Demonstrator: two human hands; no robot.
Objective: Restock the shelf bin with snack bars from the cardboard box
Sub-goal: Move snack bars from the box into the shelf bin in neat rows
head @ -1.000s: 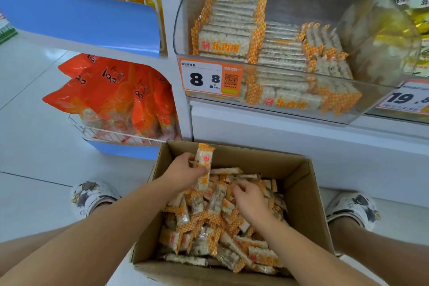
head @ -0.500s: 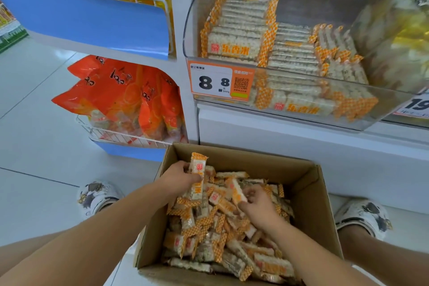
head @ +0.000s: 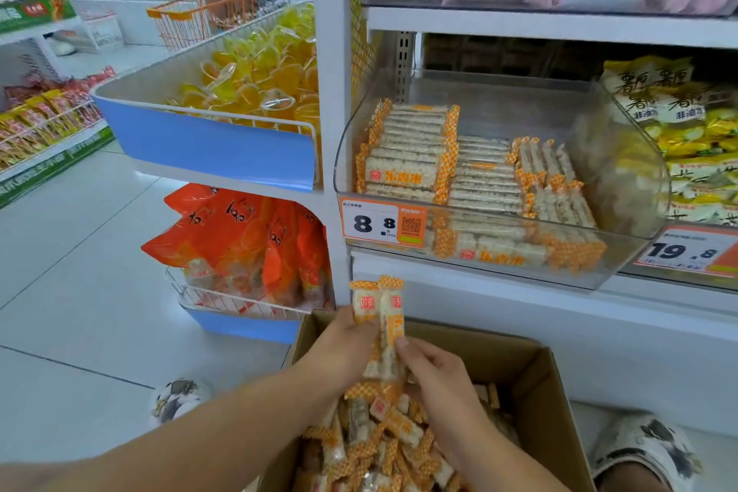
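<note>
Standing upright, two orange-and-white wrapped snack bars [head: 379, 328] are gripped by the left hand [head: 343, 351] and pinched by the right hand [head: 435, 375] above the open brown cardboard box [head: 535, 379] (bars heaped inside), below the half-filled clear plastic shelf bin [head: 623, 264].

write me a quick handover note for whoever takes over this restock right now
Left hand: holds two snack bars upright above the cardboard box.
Right hand: fingertips pinch the same pair from the right side; the grip is shared.
Shelf bin: clear, above the 8.8 price tag, with neat stacks at left and middle and room at the back and right.
Done: part of the bin is filled.
Left: place this pair in the bin, then go on; many loose bars remain in the box.
</note>
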